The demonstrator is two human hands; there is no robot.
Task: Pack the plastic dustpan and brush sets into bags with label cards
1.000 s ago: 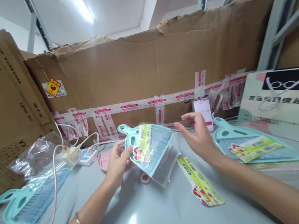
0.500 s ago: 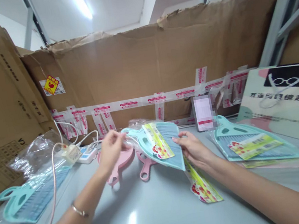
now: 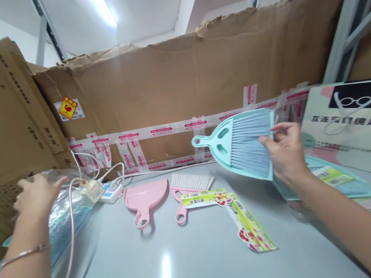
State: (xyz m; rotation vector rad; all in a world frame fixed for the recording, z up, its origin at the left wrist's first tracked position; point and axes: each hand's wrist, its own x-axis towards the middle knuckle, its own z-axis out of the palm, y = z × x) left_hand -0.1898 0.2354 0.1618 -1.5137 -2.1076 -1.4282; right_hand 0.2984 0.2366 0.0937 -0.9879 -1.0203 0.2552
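Note:
My right hand grips the edge of a mint-blue dustpan, raised off the table, with a blue-bristled brush nested in it. My left hand is out at the left with its fingers spread, above crumpled clear plastic wrap and a blue dustpan set lying there. A pink dustpan and a pink brush with white bristles lie mid-table. One yellow-green card label overlaps the brush; a second card label lies slantwise nearer me.
A bagged blue dustpan set lies behind my right wrist. A printed paper bag leans at the right. White chargers and a power strip sit at the left, with a cable running forward. Large cardboard walls the back.
The blue dustpan and brush moved right and up in my right hand, without their card label, which now lies by the pink brush. My left hand let go and swung far left.

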